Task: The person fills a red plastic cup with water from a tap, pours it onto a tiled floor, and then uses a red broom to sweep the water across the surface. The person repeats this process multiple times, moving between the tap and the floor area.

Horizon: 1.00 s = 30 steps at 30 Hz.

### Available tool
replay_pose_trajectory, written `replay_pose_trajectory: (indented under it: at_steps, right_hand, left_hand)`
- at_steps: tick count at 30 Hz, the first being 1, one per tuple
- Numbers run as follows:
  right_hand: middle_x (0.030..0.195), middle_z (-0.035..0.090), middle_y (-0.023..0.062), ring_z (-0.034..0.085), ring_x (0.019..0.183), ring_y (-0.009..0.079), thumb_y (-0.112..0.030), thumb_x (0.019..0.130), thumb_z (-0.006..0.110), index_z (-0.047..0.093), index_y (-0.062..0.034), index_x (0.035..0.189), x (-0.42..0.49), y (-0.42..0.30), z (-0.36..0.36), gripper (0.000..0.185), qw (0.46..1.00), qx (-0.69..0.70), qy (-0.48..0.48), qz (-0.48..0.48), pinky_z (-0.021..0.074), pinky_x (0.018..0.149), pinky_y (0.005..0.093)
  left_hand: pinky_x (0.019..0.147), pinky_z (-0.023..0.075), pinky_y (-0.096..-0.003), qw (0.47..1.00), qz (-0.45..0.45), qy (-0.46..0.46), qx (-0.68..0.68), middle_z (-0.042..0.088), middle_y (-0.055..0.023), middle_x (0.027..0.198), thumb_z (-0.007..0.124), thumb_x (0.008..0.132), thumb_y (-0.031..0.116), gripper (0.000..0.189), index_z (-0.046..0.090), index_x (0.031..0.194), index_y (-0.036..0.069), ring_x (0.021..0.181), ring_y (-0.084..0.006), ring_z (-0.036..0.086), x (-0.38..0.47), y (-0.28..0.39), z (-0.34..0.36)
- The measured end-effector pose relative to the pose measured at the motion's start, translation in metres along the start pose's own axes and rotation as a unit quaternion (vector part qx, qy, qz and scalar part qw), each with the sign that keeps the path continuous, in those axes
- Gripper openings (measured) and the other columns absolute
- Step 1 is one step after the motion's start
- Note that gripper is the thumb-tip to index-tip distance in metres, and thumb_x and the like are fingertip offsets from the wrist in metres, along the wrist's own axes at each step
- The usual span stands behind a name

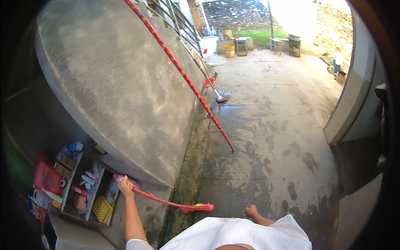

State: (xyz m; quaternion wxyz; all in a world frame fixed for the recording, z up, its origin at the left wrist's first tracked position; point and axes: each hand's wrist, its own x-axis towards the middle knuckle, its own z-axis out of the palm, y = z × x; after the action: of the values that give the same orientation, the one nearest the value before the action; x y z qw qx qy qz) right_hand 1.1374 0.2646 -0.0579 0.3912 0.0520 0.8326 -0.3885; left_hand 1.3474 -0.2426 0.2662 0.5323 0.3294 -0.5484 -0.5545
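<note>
My left hand [126, 186] grips the handle of a red long-handled brush [162, 202]. The brush's bristle head [200, 207] is low over the wet concrete floor, beside the channel at the wall's foot; whether it touches is unclear. A pink bottle [136, 185] shows right behind this hand, and I cannot tell if the hand holds it too. Out to the right of my white shirt [237, 232], my right hand [251, 211] is curled into a fist with nothing visible in it.
A red patterned pole [187, 76] leans from the wall [131, 84] onto the floor. Beyond it stand a mop [222, 96] and a red dustpan [208, 82]. At lower left, a shelf [88, 209] holds bottles and yellow egg trays [102, 209]. A yellow bucket [229, 51] is farther off.
</note>
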Motion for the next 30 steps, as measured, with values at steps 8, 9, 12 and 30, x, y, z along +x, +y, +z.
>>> replay_pose_trajectory:
  at_steps: [8,9,12,30]
  right_hand:
    - [0.059,0.059,0.008,0.057,0.046,0.0175,-0.013,0.075,0.044,0.058,-0.0021,0.071,-0.021,-0.036,0.003,0.017,0.998,0.014,-0.044,-0.034,0.0488,0.042,0.0305]
    - [0.058,0.059,0.008,0.057,0.046,0.0175,-0.012,0.075,0.044,0.058,-0.0028,0.072,-0.021,-0.037,0.0,0.017,0.999,0.017,-0.034,-0.03,0.0484,0.043,0.0306]
    - [0.059,0.059,0.008,0.058,0.046,0.0176,-0.012,0.076,0.043,0.057,-0.0034,0.072,-0.026,-0.034,-0.011,0.017,1.0,0.024,-0.018,-0.003,0.0481,0.043,0.0308]
    - [0.063,0.059,0.0076,0.058,0.049,0.017,-0.012,0.076,0.043,0.057,-0.0029,0.073,-0.019,-0.026,-0.043,0.017,1.0,0.019,-0.007,0.015,0.0487,0.041,0.0311]
  left_hand:
    - [0.028,0.0299,-0.0245,1.0,0.002,0.012,0.01,0.026,0.0028,0.041,0.052,0.076,0.017,0.03,0.033,0.053,0.012,0.029,-0.0086,0.028,0.054,-0.032,0.021]
    - [0.028,0.0293,-0.0238,1.0,-0.012,0.024,0.008,0.027,0.0029,0.041,0.052,0.076,0.017,0.03,0.034,0.053,0.013,0.029,-0.0083,0.027,0.059,-0.035,0.023]
    - [0.028,0.0281,-0.0232,1.0,-0.011,0.02,0.014,0.027,0.003,0.043,0.053,0.077,0.018,0.029,0.034,0.056,0.013,0.031,-0.0076,0.026,0.07,-0.041,0.026]
    - [0.027,0.0263,-0.024,0.999,0.001,0.03,0.036,0.029,0.0012,0.042,0.05,0.077,0.017,0.027,0.036,0.055,0.01,0.03,-0.0091,0.028,0.093,-0.06,0.05]
